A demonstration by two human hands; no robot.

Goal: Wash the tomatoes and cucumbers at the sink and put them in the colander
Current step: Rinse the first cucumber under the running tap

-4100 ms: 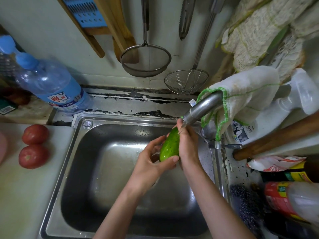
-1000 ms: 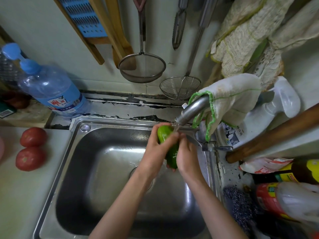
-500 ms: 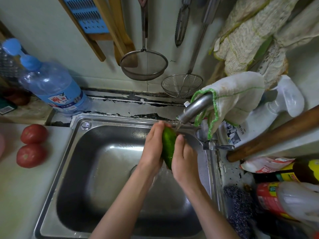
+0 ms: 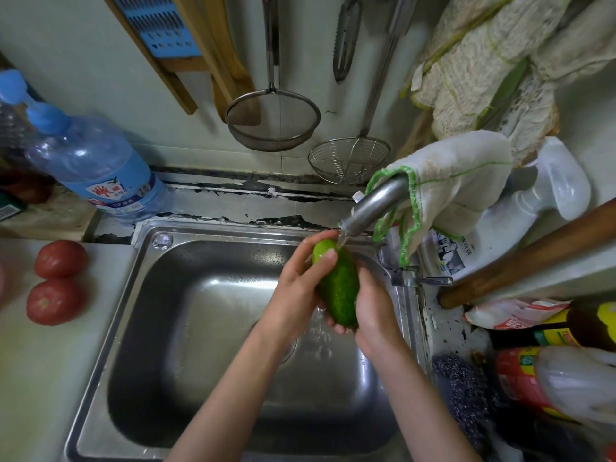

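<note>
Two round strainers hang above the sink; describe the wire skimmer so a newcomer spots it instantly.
From the sink, look up the wall behind the tap. The wire skimmer hangs just above that tap, right of and lower than the mesh strainer. Its basket is open wire with gaps, not fine mesh.

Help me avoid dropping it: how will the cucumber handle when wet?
Probably slippery: water from the faucet runs over the cucumber. Likely stiff: it lies straight between the left hand and right hand. Being rounded, it may roll if set down.
</note>
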